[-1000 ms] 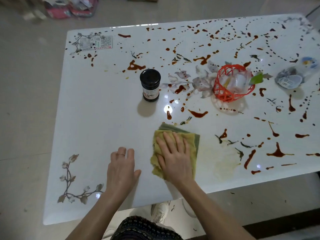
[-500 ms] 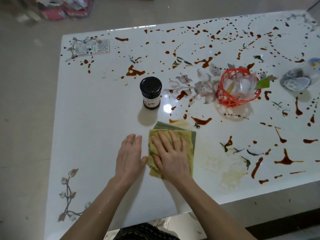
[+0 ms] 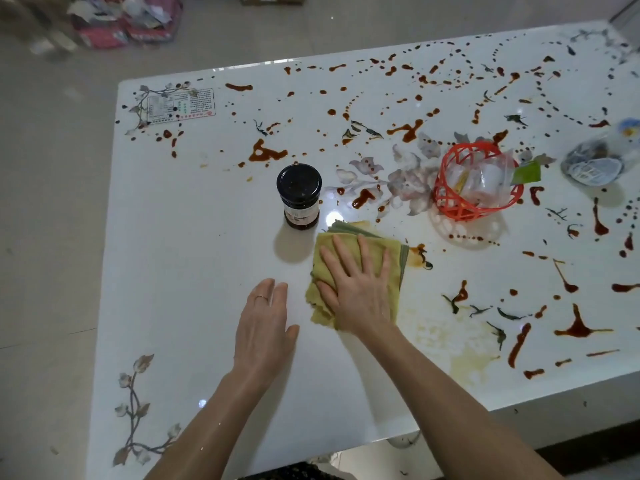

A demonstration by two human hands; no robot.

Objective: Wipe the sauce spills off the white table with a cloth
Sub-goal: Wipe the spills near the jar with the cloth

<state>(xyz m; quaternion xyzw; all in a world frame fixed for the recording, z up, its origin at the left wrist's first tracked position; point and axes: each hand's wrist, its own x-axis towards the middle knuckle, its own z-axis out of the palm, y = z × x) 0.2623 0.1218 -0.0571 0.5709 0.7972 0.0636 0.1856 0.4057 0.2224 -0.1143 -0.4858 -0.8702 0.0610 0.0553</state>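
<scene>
A folded yellow-green cloth (image 3: 391, 251) lies on the white table (image 3: 194, 258), just right of a dark jar. My right hand (image 3: 356, 285) presses flat on the cloth with fingers spread. My left hand (image 3: 265, 327) rests flat on the bare tabletop a little left of the cloth, not touching it. Red-brown sauce spills (image 3: 578, 325) dot and streak the far and right parts of the table. A pale yellowish smear (image 3: 464, 355) lies right of my right forearm. A small smeared spot (image 3: 420, 258) sits at the cloth's right edge.
A black-lidded jar (image 3: 299, 195) stands upright just beyond the cloth's left corner. A red plastic basket (image 3: 476, 188) with plastic bags sits to the right, and a crumpled wrapper (image 3: 595, 161) lies farther right. A label sticker (image 3: 180, 105) is at the far left corner.
My right hand has pushed the cloth away from me, up beside the jar and over the sauce drops there. My left hand slid forward along the table with it.
</scene>
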